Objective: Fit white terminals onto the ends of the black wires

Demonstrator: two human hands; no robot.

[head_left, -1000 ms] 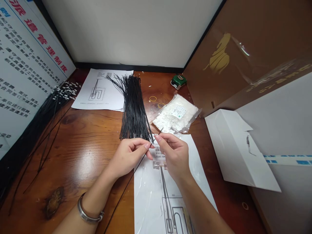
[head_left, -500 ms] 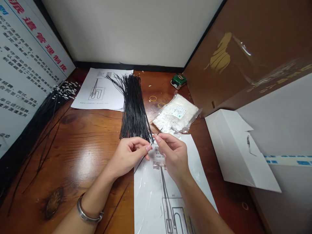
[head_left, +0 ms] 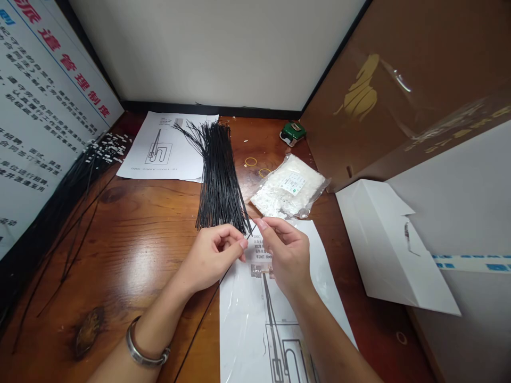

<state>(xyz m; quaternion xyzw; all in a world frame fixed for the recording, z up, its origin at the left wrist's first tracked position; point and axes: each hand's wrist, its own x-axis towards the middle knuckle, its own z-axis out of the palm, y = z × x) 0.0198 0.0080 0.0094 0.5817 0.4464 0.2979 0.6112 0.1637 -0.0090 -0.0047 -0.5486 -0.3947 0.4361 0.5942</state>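
Note:
My left hand pinches a single thin black wire that runs down and left across the wooden table. My right hand is closed in a pinch at the wire's upper tip, just right of the left fingertips. What the right fingers hold besides the tip is too small to make out. Both hands hover over a printed drawing sheet under clear plastic. Right behind the hands lies a fanned bundle of black wires. A clear bag of small white parts lies to the right of the bundle.
A second drawing sheet lies at the back. More black wires with white ends lean along the left board. A green tape measure, two rubber bands, a white folded box and a brown cardboard wall stand on the right.
The hands have shifted only slightly. The wire's upper tip now sticks out less beyond my right fingertips than one second ago.

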